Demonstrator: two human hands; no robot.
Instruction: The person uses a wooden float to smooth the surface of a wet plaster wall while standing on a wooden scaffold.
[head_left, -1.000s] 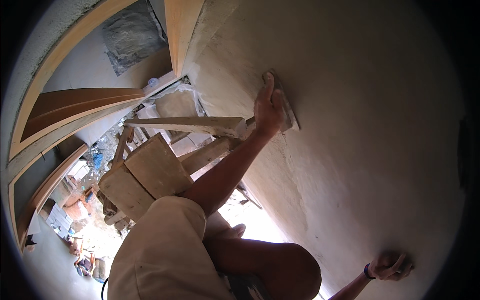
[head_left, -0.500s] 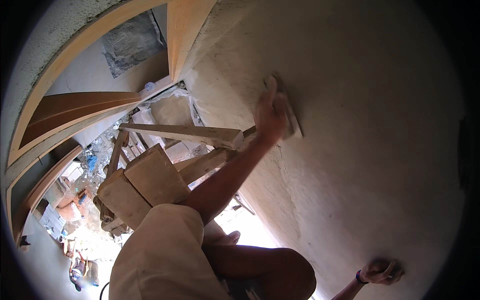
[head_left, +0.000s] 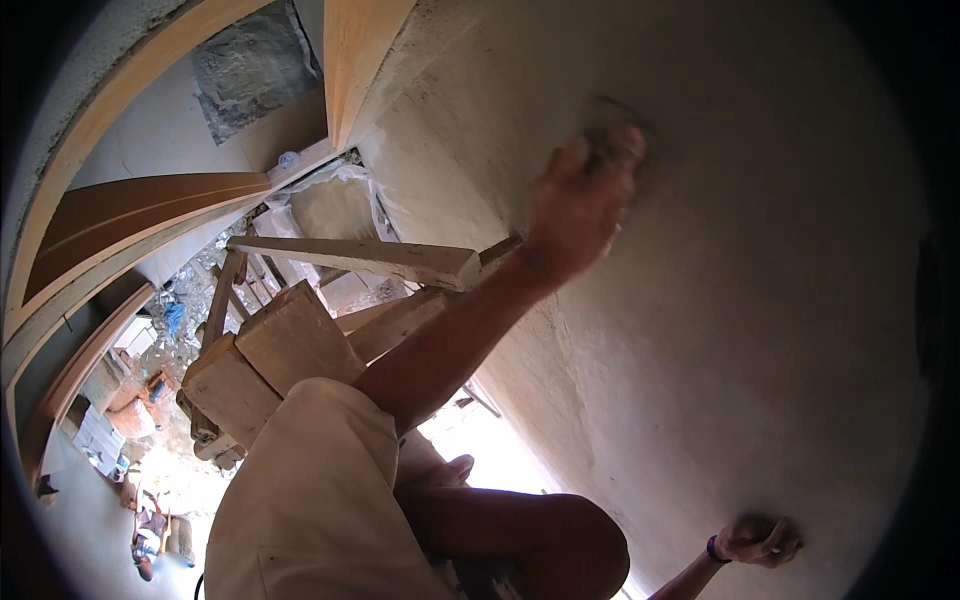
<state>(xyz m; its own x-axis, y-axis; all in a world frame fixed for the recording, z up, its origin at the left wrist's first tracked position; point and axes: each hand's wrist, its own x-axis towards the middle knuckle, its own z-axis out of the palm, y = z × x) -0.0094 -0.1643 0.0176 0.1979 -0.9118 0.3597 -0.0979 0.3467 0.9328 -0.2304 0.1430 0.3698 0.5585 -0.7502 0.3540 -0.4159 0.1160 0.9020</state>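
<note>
My left hand (head_left: 585, 205) is blurred, its fingers closed on a trowel-like tool (head_left: 615, 115) held against the pale plastered wall (head_left: 740, 280); the tool is mostly hidden behind the hand. At lower right my right hand (head_left: 760, 540), a band on its wrist, is against the same wall with curled fingers; whatever they may hold is too dark to make out. My bent legs (head_left: 310, 490) fill the lower middle, one in cream cloth, the other bare at the knee.
Wooden planks (head_left: 295, 345) and beams (head_left: 355, 255) form a raised framework beside me. Wood-framed openings (head_left: 150, 220) line the left wall. Far below lie rubble, a blue crumpled item (head_left: 175, 318) and another person (head_left: 150, 540) at lower left.
My left hand and the tool have moved right and slightly up along the wall. My right hand has shifted slightly left.
</note>
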